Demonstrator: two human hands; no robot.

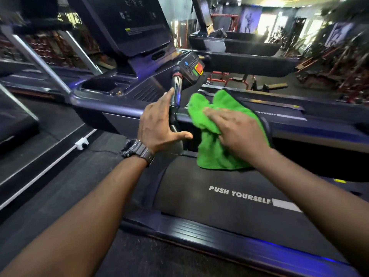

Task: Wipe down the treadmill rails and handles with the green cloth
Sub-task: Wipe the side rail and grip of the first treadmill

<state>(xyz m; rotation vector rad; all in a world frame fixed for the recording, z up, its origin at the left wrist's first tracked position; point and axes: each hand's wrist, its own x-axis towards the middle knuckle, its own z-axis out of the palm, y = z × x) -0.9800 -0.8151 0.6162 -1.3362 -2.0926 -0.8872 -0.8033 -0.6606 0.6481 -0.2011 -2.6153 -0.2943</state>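
A dark, speckled rubber floor (60, 188) covers the gym. On the left a white wall socket (81, 143) sits on a pale strip along the floor. Red metal weight racks (339, 62) stand at the right, blurred. Bright, glaring windows (266, 23) shine far behind.

Below my arms, the treadmill belt (209, 198) carries white lettering, "PUSH YOURSELF", beside a pale block. On the next treadmill's belt (279, 110) I make out only "YOURSELF" past my cloth. The console screen's (137, 19) markings are too blurred to read.
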